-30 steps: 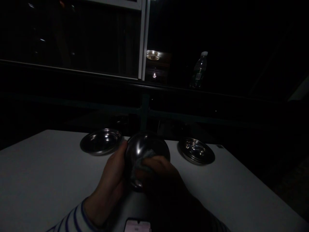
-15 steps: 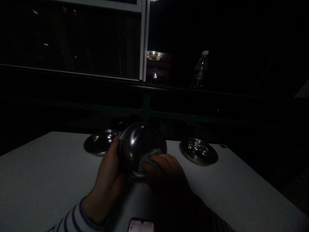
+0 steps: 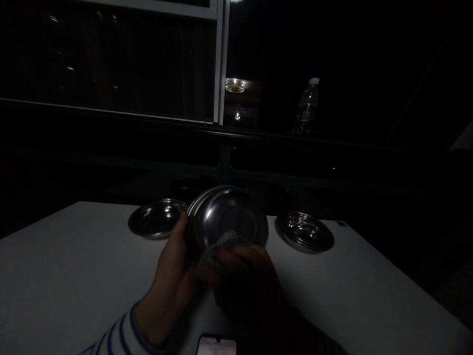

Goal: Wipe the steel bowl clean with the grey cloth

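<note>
from here i see the left hand (image 3: 172, 276) gripping the metal bowl (image 3: 242, 209) by its side, tilted over the white table (image 3: 92, 281), likely to steady it and turn its outer face toward the right hand (image 3: 247, 276), whose fingers close over a greyish cloth (image 3: 231, 239) against it. a shallow dish (image 3: 151, 220) and nested-looking bowls (image 3: 305, 234) flank it, apparently leaving working room.

The held bowl (image 3: 247, 209) is gleaming like smooth metal; the cloth (image 3: 229, 240) is looking rough; the surface (image 3: 92, 271), matt
</note>
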Motion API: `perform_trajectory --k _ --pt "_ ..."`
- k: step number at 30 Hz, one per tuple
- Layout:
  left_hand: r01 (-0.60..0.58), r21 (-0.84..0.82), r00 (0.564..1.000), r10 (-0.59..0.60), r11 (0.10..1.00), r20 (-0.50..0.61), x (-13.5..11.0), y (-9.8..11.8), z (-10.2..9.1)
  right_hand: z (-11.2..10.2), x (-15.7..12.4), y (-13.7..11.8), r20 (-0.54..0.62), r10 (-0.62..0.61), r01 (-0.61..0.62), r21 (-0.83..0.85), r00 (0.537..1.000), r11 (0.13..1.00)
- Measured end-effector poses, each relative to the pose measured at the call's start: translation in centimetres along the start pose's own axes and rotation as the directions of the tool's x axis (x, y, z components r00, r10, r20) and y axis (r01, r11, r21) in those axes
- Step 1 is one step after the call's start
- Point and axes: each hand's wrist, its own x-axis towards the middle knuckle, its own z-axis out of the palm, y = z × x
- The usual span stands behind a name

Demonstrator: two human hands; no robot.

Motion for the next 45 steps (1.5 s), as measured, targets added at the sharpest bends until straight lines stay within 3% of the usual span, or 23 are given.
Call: perform_trajectory --k 6,11,16,21,26,30,35,38,42,45 --pt "-0.036 -0.090 0.999 0.035 0.995 -0.017 -0.3 0.1 0.0 -0.4 0.1 1.3 -0.032 0.073 -0.073 -0.009 0.997 0.997" --pt "-0.034 -0.058 0.999 0.033 0.998 -0.016 -0.4 0.2 0.0 -0.1 0.1 0.3 -0.021 0.009 -0.009 -0.030 1.000 1.000" --pt "-0.063 -0.112 0.998 0.060 0.992 -0.025 0.0 0.4 -0.2 -0.4 0.1 0.9 -0.007 0.039 -0.039 0.005 0.999 0.999" --pt "0.007 -0.079 1.000 -0.006 0.997 0.012 -0.3 -0.1 -0.1 0.2 0.0 -0.1 -0.009 0.002 -0.002 -0.026 1.000 1.000" --pt "-0.095 -0.137 0.995 0.095 0.986 -0.009 -0.2 0.1 -0.2 -0.1 -0.3 0.1 -0.046 -0.003 0.004 0.010 0.999 1.000" --pt "0.014 -0.150 0.999 -0.008 0.989 0.041 -0.2 0.1 -0.1 -0.3 -0.4 0.1 0.025 -0.035 0.036 -0.033 0.999 0.999" --pt "-0.091 -0.180 0.995 0.098 0.979 0.031 0.0 0.4 -0.2 0.0 -0.6 1.3 -0.140 -0.037 0.031 -0.049 0.989 0.998" --pt "-0.082 -0.183 0.996 0.088 0.980 0.026 0.2 0.6 -0.3 0.1 -0.5 1.2 -0.131 0.002 -0.008 -0.045 0.991 0.999" --pt "-0.046 -0.186 0.997 0.057 0.982 0.056 0.2 0.9 -0.3 -0.2 -0.2 1.1 -0.096 -0.073 0.066 -0.077 0.993 0.995" --pt "-0.061 -0.178 0.994 0.075 0.982 0.074 0.1 1.3 -0.2 -0.8 -0.1 2.0 -0.143 -0.008 -0.002 -0.063 0.990 0.998"
